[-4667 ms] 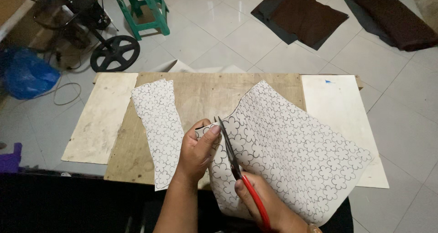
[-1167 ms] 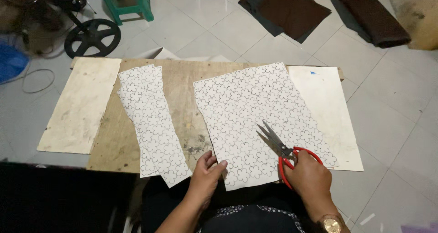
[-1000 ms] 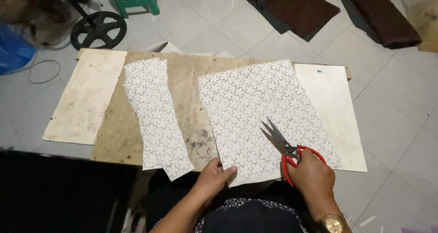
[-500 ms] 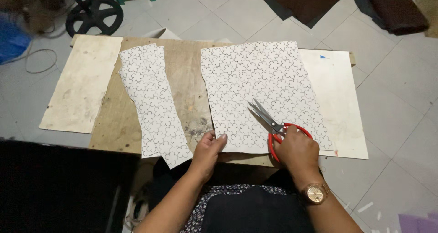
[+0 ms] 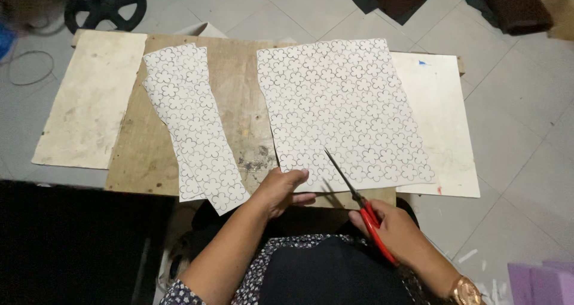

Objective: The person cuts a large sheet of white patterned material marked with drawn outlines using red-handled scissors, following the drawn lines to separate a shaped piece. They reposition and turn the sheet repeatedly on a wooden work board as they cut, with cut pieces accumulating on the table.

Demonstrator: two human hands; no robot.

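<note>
Hands: your left hand (image 5: pixel 281 190) presses flat on the large patterned sheet's (image 5: pixel 344 108) near edge on the tabletop (image 5: pixel 236 108), right hand (image 5: pixel 391 227) grips closed red-handled scissors (image 5: pixel 359 200) there; one narrow strip (image 5: pixel 194 126) lies cut, sheet largely uncut.

Grey tiled floor (image 5: pixel 526 96) under low wooden board (image 5: pixel 239 102)

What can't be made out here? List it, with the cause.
Head view only:
- Red-handled scissors: handle loops hidden inside the right hand.
- Near edge of the large flower-patterned sheet: partly covered by the left hand.
- Black spoked wheel: cut off by the top edge.
</note>
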